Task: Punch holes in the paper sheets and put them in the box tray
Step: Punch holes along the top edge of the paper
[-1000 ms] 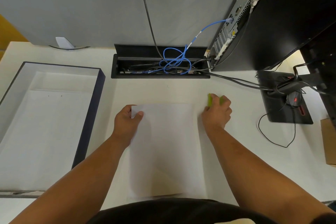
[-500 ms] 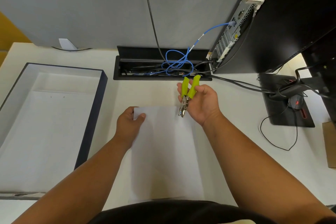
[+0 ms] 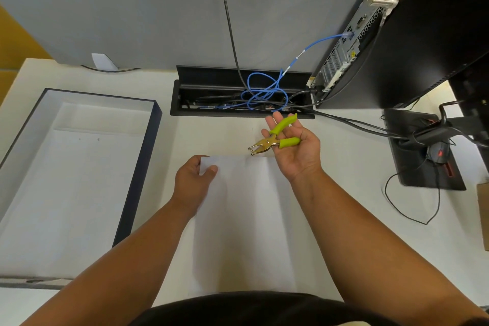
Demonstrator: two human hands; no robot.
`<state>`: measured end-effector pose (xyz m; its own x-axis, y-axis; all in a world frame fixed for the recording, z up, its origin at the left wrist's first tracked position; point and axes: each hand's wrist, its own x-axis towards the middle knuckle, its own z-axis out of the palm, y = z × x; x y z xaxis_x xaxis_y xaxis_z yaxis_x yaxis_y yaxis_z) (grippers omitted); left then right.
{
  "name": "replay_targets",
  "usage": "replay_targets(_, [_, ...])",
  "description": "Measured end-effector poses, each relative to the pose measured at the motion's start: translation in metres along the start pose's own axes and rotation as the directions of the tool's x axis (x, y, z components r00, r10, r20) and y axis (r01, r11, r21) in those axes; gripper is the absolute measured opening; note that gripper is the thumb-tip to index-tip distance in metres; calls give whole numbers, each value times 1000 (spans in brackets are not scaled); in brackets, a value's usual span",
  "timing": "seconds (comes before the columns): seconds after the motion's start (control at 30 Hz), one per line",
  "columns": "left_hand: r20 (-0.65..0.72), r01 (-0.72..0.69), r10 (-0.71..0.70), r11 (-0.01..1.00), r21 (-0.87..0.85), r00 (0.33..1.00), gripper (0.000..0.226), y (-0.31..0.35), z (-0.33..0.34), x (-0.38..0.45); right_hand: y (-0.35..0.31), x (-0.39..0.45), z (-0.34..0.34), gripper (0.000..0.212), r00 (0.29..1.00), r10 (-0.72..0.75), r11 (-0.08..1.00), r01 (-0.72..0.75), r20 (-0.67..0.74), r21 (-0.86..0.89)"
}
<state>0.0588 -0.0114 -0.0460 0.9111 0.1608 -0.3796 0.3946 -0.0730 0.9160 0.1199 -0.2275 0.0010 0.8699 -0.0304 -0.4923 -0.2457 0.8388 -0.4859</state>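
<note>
Green punch point(image 3: 275, 139) x1 on R hand point(image 3: 297, 152), sheet point(image 3: 246, 219) x1.

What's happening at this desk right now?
A person is getting ready to punch a sheet. The left hand pinches the top-left corner of a paper sheet lying on the desk. The right hand, palm up with fingers relaxed, carries a green-handled hole punch just beyond the sheet's top edge, with its metal nose pointing left. The punch is not on the paper yet. The box tray to the left already holds paper.
</note>
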Motion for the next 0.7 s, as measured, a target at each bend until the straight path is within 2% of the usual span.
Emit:
replay_targets(0.23, [-8, 1, -1, 1000, 27, 1000, 14, 1, 0, 1, 2, -3, 12, 69, 990, -19, 997, 8, 140, 78])
replay_targets(0.4, [-8, -6, 7, 998, 62, 1000, 14, 2, 0, -1, 1, -1, 16, 53, 989, 2, 1000, -5, 146, 24])
replay_targets(0.47, [-18, -14, 15, 996, 90, 1000, 13, 2, 1, -1, 3, 1, 16, 45, 993, 8, 999, -5, 121, -32])
replay_targets(0.57, [-32, -27, 31, 994, 107, 999, 12, -3, 2, -1, 9, 0, 18, 25, 997, -25, 972, 41, 73, -231])
replay_targets(0.7, [-42, -48, 53, 993, 108, 998, 12, -8, 5, -4, 25, 0, 22, 8, 991, -100, 904, 126, 85, -409])
